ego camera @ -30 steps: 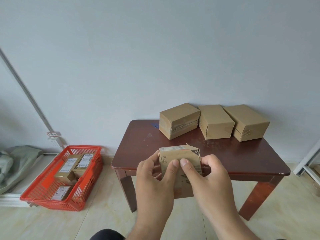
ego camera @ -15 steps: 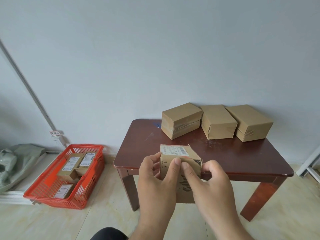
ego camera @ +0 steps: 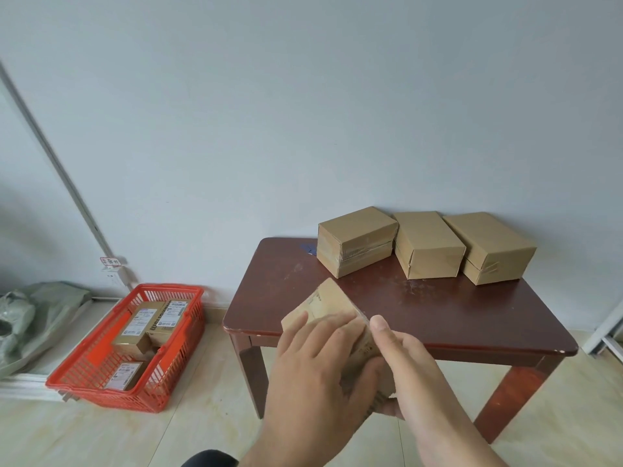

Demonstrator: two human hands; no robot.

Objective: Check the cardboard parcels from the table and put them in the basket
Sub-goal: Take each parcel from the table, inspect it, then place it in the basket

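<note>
Scanning left to right: crumpled grey-green bag (ego camera: 37, 308) on the floor by the wall, then the red basket (ego camera: 175, 348) on the floor with labelled parcels in it, well left of and below the hands. Left hand (ego camera: 313, 365) lies flat over the near face of the held parcel (ego camera: 332, 298), fingers spread. Right hand (ego camera: 401, 362) wraps its right side and underside, thumb up on the edge. Parcel is clamped between both, tilted, one corner pointing up-left, in the air over the surface's front-left edge (ego camera: 256, 328). Left hand is nearer the basket, so the drop likely runs down-left. Three plain boxes (ego camera: 426, 244) sit in a row at the back of the surface against the pale wall, tiled floor below.
</note>
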